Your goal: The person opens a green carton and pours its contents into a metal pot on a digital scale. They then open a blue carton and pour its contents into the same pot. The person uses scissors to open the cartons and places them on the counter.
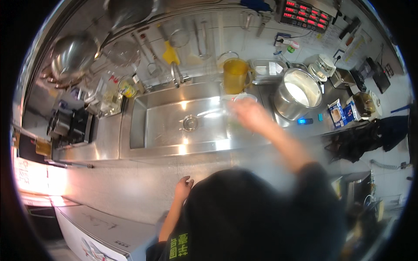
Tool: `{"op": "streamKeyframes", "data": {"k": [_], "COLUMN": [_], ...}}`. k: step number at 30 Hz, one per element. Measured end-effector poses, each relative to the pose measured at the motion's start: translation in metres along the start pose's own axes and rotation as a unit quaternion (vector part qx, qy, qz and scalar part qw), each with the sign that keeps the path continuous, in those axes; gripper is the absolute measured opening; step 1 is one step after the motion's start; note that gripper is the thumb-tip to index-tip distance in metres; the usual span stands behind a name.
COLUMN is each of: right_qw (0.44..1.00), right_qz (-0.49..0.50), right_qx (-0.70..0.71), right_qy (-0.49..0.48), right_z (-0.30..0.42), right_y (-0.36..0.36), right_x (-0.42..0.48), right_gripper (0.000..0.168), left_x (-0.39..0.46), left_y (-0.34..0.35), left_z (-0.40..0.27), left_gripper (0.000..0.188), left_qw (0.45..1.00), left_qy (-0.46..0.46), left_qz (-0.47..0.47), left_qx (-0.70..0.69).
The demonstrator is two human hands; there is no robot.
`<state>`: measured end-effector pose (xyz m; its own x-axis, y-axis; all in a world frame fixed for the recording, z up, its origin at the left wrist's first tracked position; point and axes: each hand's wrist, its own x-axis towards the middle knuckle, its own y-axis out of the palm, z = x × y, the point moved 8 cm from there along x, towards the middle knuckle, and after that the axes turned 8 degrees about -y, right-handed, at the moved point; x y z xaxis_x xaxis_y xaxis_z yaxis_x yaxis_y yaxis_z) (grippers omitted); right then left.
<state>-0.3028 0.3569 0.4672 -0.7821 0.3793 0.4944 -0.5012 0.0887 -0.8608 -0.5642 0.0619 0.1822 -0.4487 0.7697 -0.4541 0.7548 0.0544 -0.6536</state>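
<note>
My right hand (250, 114) reaches over the right end of the stainless steel sink (163, 130) and is blurred by motion. Just beyond its fingers is a white round container (245, 96), partly hidden by the hand. Whether the fingers hold anything is not clear. A translucent amber plastic pitcher (233, 78) stands behind that container. Low at my side hangs my left hand (184, 188), its fingers loosely bent and nothing visible in them. To the right of my right hand, a tall steel stockpot (287, 102) holds a whitish content.
A small lit blue device (305, 121) and a blue printed packet (337, 114) lie on the right counter. Steel pans (266, 69) sit by the wall. Strainers and a yellow spatula (170, 53) hang above the sink. A red-digit timer panel (305, 14) is mounted overhead.
</note>
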Motion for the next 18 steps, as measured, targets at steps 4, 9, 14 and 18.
{"op": "streamKeyframes", "data": {"k": [4, 9, 14, 18], "right_qw": [0.999, 0.998, 0.992, 0.989], "right_qz": [0.023, 0.056, 0.11, 0.133], "right_qx": [-0.038, -0.014, 0.024, 0.021], "right_qy": [-0.012, 0.005, -0.053, -0.062], "right_z": [-0.102, -0.182, -0.16, -0.139], "right_y": [-0.044, -0.021, 0.038, 0.075], "right_x": [0.038, 0.062, 0.078, 0.092], "right_gripper": [0.042, 0.044, 0.046, 0.039], "left_x": [0.036, 0.062, 0.08, 0.116], "left_y": [0.018, 0.048, 0.061, 0.004], "left_z": [-0.058, -0.143, -0.162, -0.161], "left_gripper": [0.044, 0.045, 0.037, 0.036], "left_qw": [0.999, 0.995, 0.996, 0.998], "left_qy": [-0.031, 0.002, -0.013, -0.004], "left_qz": [0.016, 0.001, -0.004, -0.056], "left_qx": [0.015, -0.101, -0.09, -0.034]}}
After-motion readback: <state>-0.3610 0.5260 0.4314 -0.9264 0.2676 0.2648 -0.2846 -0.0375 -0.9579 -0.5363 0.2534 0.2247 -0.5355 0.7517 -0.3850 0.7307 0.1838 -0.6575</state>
